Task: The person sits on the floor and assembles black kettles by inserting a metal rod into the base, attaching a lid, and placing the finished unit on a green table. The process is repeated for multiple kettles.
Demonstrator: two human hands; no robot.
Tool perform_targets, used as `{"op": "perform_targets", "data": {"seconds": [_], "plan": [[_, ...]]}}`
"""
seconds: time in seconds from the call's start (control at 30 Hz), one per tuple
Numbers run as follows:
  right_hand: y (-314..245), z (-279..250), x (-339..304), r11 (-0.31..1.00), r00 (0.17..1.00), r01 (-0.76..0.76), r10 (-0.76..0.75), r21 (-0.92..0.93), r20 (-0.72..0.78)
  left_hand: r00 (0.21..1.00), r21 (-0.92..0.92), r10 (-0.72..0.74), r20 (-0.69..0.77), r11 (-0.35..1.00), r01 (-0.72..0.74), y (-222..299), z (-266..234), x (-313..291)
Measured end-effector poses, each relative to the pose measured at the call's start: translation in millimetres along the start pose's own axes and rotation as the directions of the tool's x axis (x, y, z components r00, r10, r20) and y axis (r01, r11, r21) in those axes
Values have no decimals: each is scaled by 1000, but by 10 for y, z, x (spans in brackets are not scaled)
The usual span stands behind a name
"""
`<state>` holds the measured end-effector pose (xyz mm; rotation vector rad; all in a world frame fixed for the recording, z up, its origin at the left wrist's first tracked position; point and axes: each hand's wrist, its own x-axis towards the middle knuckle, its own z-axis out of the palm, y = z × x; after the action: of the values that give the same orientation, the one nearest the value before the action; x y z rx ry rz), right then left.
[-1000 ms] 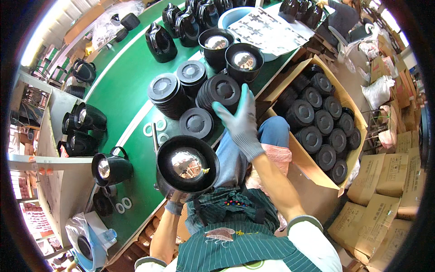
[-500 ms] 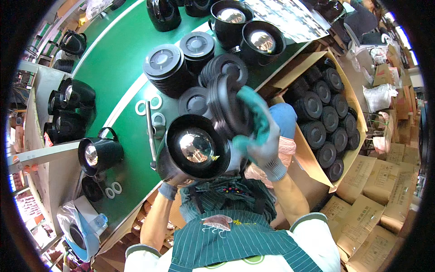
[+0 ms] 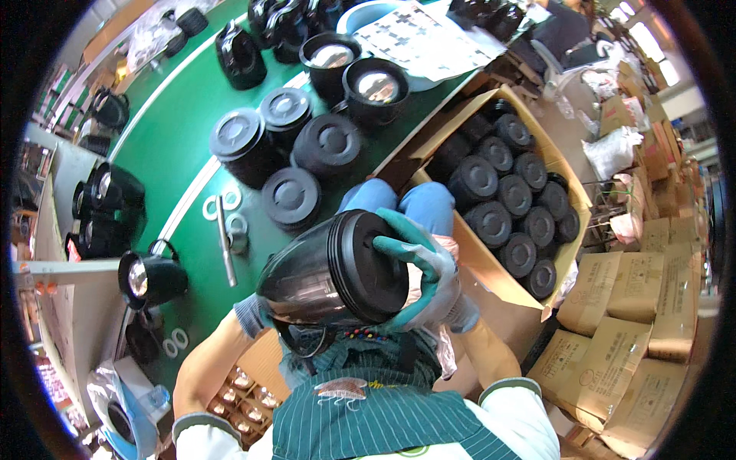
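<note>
Half a second earlier the black vessel (image 3: 303, 272) stood mouth-up with its mirrored inside in plain view, and the ridged cap (image 3: 376, 264) was apart from it; now the vessel lies tipped on its side and the cap covers its mouth, so the two parts appear to have been brought together — though how firmly the cap is seated cannot be told. The right hand (image 3: 420, 268) is curled around the cap's rim, thumb and fingers spread wide across it. The left hand (image 3: 253, 314) shows little beyond its cuff; it seems to support the vessel from behind, but its finger grip cannot be made out. The vessel is held over the person's lap, beside the edge of the green table (image 3: 172, 126). Its body is glossy and rounded, streaked with reflections — the cap, by contrast, is matt, with rings around its side and a flat outer face.
</note>
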<state>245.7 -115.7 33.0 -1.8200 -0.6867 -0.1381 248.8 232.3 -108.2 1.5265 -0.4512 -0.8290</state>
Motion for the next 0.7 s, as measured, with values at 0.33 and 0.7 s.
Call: {"op": "perform_targets", "data": {"seconds": [0.33,0.7], "plan": [[73,-158,-626,839,829,-507,538,199,-154,683,816,610,-402,577,-36,1258,86,234],[-413,-296,-660,832,939,-342,312,-436,-141,871,381,381,-310,889,-253,530,-177,298]]}}
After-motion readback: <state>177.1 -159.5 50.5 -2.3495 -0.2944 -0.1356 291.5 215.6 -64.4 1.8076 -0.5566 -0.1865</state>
